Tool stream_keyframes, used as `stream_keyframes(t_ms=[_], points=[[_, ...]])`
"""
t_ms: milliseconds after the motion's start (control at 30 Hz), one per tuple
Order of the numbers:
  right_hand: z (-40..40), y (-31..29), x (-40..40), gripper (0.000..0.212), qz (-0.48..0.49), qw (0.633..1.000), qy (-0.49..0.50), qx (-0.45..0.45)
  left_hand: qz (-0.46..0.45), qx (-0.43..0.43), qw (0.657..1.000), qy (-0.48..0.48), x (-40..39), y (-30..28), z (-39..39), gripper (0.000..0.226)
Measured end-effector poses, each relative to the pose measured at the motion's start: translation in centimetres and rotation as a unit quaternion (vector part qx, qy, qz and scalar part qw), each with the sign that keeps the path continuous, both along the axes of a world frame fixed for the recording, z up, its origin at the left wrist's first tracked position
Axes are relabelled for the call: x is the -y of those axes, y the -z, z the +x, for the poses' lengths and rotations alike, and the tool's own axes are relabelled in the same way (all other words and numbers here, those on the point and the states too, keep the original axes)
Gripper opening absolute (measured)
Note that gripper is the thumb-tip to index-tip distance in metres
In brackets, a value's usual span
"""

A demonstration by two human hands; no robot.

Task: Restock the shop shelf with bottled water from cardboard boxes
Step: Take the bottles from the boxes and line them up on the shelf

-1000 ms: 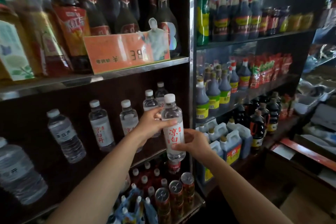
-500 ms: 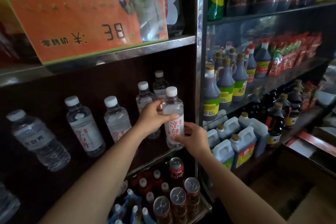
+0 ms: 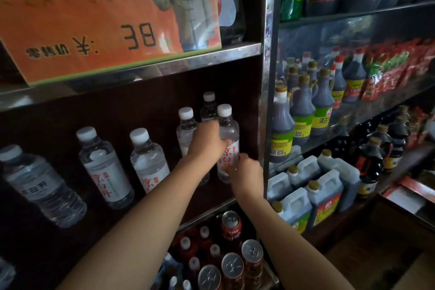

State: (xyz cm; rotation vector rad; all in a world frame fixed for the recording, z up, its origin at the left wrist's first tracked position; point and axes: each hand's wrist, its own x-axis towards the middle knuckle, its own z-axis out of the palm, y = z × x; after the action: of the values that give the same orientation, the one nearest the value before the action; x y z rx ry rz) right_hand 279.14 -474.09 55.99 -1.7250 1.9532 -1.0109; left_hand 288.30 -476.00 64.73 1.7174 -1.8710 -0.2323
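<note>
Both hands hold one water bottle (image 3: 227,146) upright at the right end of the dark shelf (image 3: 207,212), close to the metal post (image 3: 267,101). The left hand (image 3: 207,142) is wrapped around the middle of the bottle, with the fingers curled over the top of its label. The right hand (image 3: 247,170) grips the lower part of it. The bottle has a white cap and a white label with red characters. Just to the left and behind it stand other water bottles (image 3: 146,160) in a row. Above hangs an orange price sign (image 3: 94,30). On the shelf below stand red cans (image 3: 231,225). To the right are dark sauce bottles (image 3: 301,110).
</note>
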Motion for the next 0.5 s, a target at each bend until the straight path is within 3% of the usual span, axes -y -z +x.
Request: stream_keyframes(t_ms=[367, 500], points=[[0.8, 0.3, 3.2, 0.025, -0.001, 0.999, 0.01, -0.048, -0.035, 0.001, 0.998, -0.061, 2.7, 0.1, -0.9, 0.014], [0.7, 0.5, 3.2, 0.023, -0.004, 0.999, 0.015, -0.045, -0.034, 0.006, 0.999, -0.041, 2.3, 0.0, -0.8, 0.014]])
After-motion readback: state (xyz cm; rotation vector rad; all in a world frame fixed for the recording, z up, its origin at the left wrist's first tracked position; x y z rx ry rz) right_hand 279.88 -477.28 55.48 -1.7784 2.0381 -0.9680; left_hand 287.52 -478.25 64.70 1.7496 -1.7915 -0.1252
